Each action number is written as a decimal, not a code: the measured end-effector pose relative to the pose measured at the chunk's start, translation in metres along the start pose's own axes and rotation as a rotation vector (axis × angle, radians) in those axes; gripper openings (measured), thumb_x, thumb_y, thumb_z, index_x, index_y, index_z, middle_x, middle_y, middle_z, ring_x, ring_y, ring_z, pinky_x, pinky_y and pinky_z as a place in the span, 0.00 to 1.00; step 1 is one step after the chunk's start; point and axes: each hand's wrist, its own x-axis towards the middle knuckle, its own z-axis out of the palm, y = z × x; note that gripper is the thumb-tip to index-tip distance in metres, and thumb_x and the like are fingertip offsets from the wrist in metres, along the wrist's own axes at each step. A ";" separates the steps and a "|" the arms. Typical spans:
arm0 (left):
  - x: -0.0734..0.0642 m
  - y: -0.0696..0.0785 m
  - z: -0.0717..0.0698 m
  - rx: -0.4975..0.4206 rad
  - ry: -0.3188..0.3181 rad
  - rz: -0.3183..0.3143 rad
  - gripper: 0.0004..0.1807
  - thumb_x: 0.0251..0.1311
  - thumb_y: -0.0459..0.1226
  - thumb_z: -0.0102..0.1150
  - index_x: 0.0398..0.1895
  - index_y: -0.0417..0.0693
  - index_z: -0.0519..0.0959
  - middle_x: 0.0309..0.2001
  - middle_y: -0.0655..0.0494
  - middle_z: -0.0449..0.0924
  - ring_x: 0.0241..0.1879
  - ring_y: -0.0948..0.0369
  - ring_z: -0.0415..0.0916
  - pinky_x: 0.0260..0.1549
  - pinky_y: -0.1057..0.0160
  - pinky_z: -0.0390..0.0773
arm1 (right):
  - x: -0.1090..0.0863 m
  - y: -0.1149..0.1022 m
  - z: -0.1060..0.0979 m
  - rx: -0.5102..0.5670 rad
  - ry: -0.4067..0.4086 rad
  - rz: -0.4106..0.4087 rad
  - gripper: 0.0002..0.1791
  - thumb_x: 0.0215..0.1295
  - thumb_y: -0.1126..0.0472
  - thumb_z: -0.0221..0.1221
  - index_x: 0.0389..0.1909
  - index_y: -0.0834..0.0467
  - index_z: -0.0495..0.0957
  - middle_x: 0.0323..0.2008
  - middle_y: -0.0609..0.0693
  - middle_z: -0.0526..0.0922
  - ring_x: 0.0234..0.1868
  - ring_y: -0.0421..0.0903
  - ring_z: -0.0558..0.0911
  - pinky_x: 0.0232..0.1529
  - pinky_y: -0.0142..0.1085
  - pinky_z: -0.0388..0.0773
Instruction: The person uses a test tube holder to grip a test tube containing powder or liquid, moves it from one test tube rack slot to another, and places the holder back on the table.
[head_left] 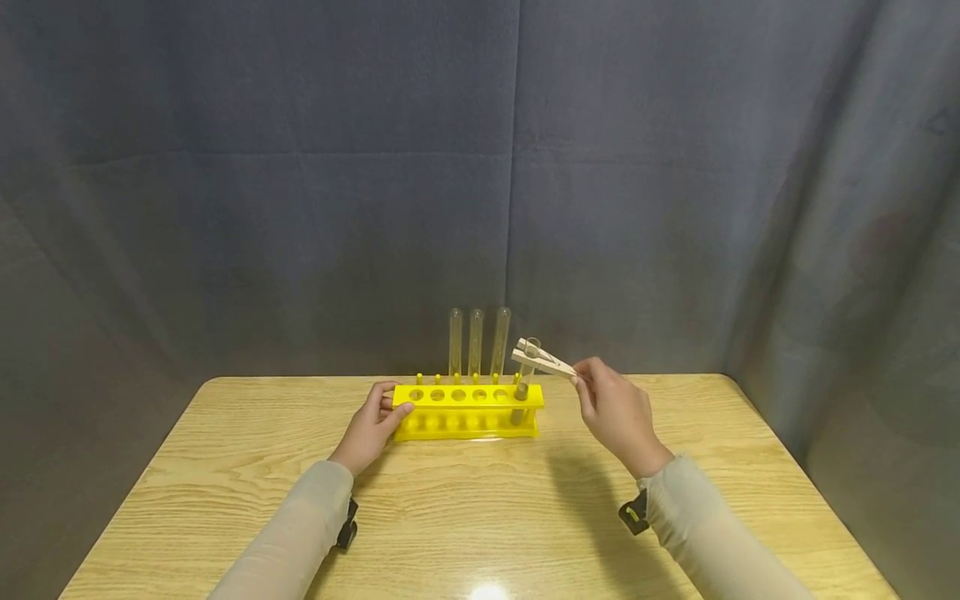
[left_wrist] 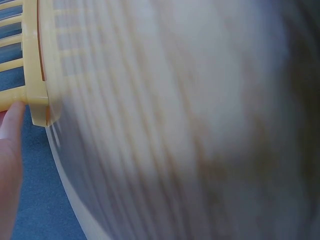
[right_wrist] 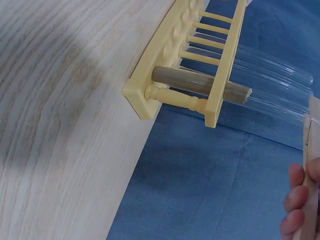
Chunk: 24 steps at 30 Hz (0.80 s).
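Note:
A yellow test tube rack (head_left: 459, 407) stands near the back of the table. My left hand (head_left: 373, 428) holds its left end, the thumb on the front of the top plate; in the left wrist view one finger (left_wrist: 11, 150) touches the rack (left_wrist: 34, 65). With curled fingers my right hand (head_left: 618, 415) grips a wooden test tube clamp (head_left: 553, 364). The clamp's far end is around the upper part of a glass test tube (head_left: 521, 392). That tube stands in the rightmost hole; in the right wrist view its lower part has grey-brown contents (right_wrist: 187, 81).
Several pegs line the rack's back edge, with three clear test tubes (head_left: 455, 342) upside down there. Other holes run left of the filled tube. The wooden table (head_left: 465, 508) ends just behind the rack, and a grey curtain (head_left: 360, 208) hangs beyond.

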 end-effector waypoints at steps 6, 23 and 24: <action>0.000 -0.002 0.000 -0.001 0.000 0.018 0.32 0.76 0.50 0.53 0.74 0.46 0.59 0.55 0.43 0.70 0.56 0.47 0.74 0.58 0.48 0.71 | -0.001 0.000 0.001 0.003 -0.003 -0.001 0.06 0.72 0.63 0.61 0.44 0.62 0.79 0.26 0.50 0.81 0.21 0.42 0.75 0.20 0.39 0.72; 0.001 -0.003 0.000 -0.009 -0.002 0.008 0.32 0.75 0.50 0.54 0.74 0.45 0.59 0.56 0.43 0.69 0.57 0.47 0.73 0.60 0.47 0.71 | -0.003 -0.003 0.001 0.030 -0.029 0.018 0.07 0.73 0.63 0.60 0.45 0.63 0.79 0.31 0.53 0.84 0.24 0.45 0.78 0.24 0.43 0.76; 0.001 -0.003 0.000 -0.007 -0.001 0.007 0.32 0.75 0.50 0.54 0.74 0.46 0.59 0.56 0.43 0.69 0.57 0.47 0.73 0.60 0.47 0.71 | -0.003 -0.003 0.001 0.032 -0.032 0.022 0.07 0.73 0.63 0.60 0.45 0.63 0.79 0.32 0.54 0.84 0.25 0.46 0.79 0.24 0.43 0.77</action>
